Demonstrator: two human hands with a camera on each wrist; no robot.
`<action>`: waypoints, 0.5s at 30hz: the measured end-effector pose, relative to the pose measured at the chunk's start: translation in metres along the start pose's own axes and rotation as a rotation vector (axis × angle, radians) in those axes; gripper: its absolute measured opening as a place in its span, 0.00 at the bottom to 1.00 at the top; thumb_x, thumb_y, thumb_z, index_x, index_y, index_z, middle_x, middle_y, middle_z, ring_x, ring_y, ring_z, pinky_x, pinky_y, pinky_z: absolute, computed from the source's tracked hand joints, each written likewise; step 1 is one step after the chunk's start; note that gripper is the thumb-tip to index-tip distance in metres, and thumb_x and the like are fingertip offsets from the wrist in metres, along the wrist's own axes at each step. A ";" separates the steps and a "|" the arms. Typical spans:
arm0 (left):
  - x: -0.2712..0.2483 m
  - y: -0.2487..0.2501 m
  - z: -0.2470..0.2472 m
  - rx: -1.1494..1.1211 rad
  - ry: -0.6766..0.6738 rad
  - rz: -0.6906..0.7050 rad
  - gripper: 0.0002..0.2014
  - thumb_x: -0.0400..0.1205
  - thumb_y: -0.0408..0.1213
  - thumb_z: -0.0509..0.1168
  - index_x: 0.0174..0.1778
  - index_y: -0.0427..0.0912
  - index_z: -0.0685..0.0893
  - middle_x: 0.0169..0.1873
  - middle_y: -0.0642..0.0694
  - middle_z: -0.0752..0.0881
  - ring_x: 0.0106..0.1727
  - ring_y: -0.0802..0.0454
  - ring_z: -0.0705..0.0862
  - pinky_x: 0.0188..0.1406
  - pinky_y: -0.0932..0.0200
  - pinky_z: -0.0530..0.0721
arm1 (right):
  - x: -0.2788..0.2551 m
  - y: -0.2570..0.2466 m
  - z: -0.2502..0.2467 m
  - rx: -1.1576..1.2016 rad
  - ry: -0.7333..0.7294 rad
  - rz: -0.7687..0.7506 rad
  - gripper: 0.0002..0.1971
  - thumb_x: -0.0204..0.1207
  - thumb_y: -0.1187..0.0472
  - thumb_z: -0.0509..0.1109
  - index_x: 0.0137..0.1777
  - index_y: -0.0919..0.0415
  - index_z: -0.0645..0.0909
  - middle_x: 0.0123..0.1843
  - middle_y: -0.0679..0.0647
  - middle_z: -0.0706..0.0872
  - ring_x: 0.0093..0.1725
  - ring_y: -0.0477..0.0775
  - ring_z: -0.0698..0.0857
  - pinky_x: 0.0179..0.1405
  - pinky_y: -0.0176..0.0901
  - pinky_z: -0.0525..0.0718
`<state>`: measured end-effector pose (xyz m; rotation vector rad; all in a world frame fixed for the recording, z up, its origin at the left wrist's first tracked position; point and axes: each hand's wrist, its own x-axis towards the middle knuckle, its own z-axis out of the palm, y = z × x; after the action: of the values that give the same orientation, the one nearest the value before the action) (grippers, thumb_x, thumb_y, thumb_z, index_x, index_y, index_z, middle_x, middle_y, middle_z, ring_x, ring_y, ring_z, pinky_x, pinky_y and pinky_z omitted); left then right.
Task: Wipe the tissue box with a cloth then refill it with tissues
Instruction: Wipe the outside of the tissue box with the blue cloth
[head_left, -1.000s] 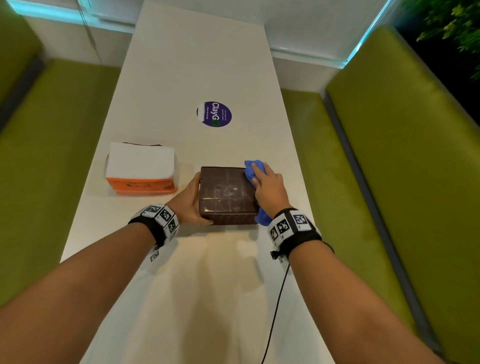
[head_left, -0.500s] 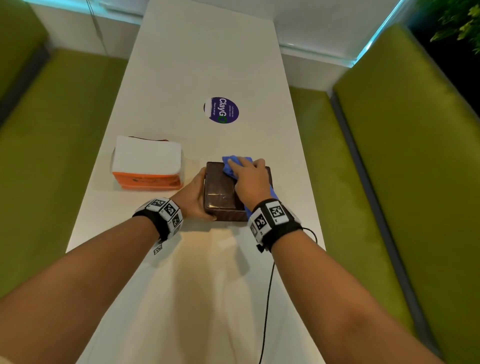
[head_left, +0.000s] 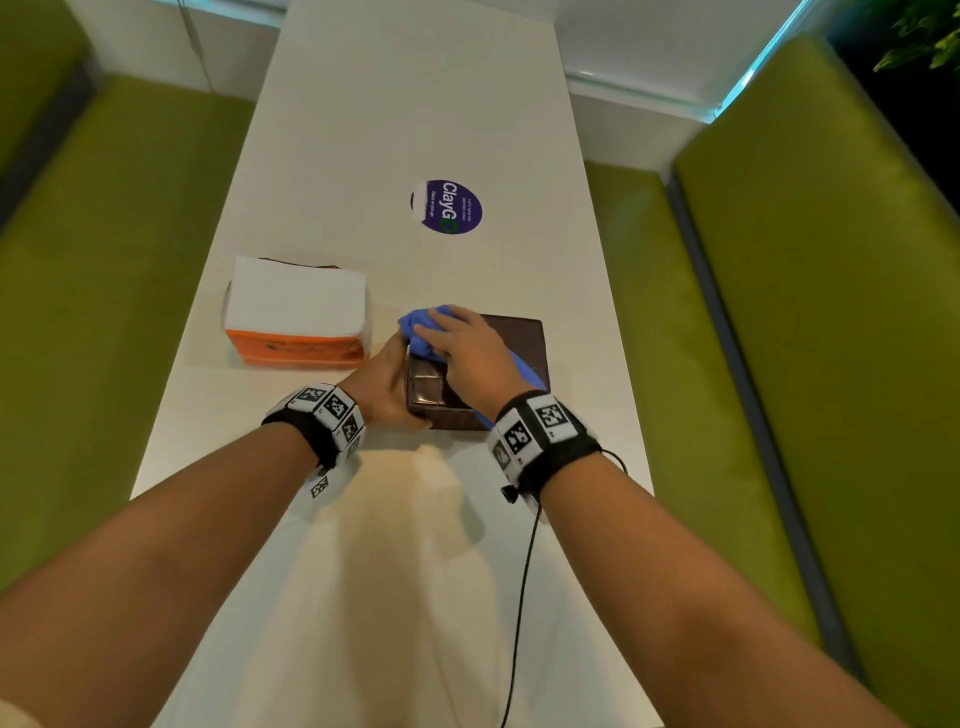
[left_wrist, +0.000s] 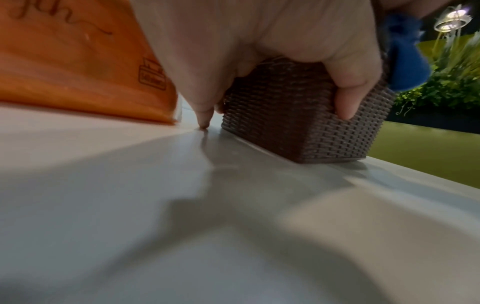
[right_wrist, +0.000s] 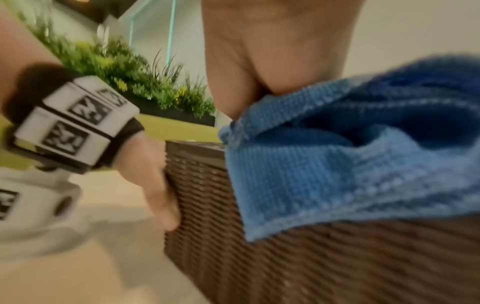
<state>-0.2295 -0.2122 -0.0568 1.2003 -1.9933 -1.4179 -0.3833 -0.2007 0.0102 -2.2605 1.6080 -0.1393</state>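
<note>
A dark brown woven tissue box (head_left: 519, 353) sits on the white table (head_left: 415, 571). My left hand (head_left: 384, 384) grips its left end, with the thumb on the near face of the box (left_wrist: 298, 115). On the box top, at its left edge, my right hand (head_left: 457, 343) presses a blue cloth (head_left: 418, 322) with fingers laid out over it. The cloth (right_wrist: 337, 164) drapes over the near side of the box (right_wrist: 311, 257) below my palm. An orange pack of white tissues (head_left: 296, 312) lies to the left of the box.
A round purple sticker (head_left: 449, 207) is on the table beyond the box. Green bench seats (head_left: 779, 364) run along both long sides of the table. A black cable (head_left: 519, 597) hangs from my right wrist band. Plants (head_left: 924, 36) stand at the far right.
My right hand has swept the blue cloth leftward across the box top, from its right edge to its left edge. My left hand has kept its grip on the box.
</note>
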 end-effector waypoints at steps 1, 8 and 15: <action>-0.001 -0.002 -0.001 0.003 -0.007 0.002 0.67 0.48 0.55 0.82 0.79 0.36 0.55 0.73 0.41 0.72 0.73 0.47 0.74 0.74 0.44 0.74 | -0.010 0.000 0.003 0.049 -0.012 -0.070 0.25 0.77 0.75 0.60 0.73 0.59 0.76 0.78 0.59 0.72 0.80 0.63 0.65 0.79 0.49 0.63; 0.001 0.003 -0.004 -0.051 -0.015 0.075 0.62 0.51 0.46 0.82 0.78 0.38 0.55 0.71 0.45 0.72 0.68 0.69 0.75 0.72 0.67 0.73 | -0.068 0.055 -0.022 0.112 -0.063 -0.055 0.26 0.72 0.83 0.60 0.62 0.61 0.85 0.71 0.55 0.82 0.76 0.57 0.73 0.72 0.29 0.63; -0.002 0.007 0.000 -0.133 -0.022 0.049 0.60 0.50 0.47 0.80 0.75 0.45 0.54 0.68 0.47 0.72 0.64 0.79 0.74 0.65 0.77 0.71 | -0.070 0.022 0.010 0.104 0.196 0.272 0.30 0.69 0.82 0.59 0.71 0.62 0.77 0.77 0.60 0.74 0.80 0.61 0.65 0.80 0.44 0.60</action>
<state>-0.2314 -0.2098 -0.0506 1.0758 -1.8964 -1.5191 -0.4247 -0.1399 0.0024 -1.9792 1.9420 -0.3734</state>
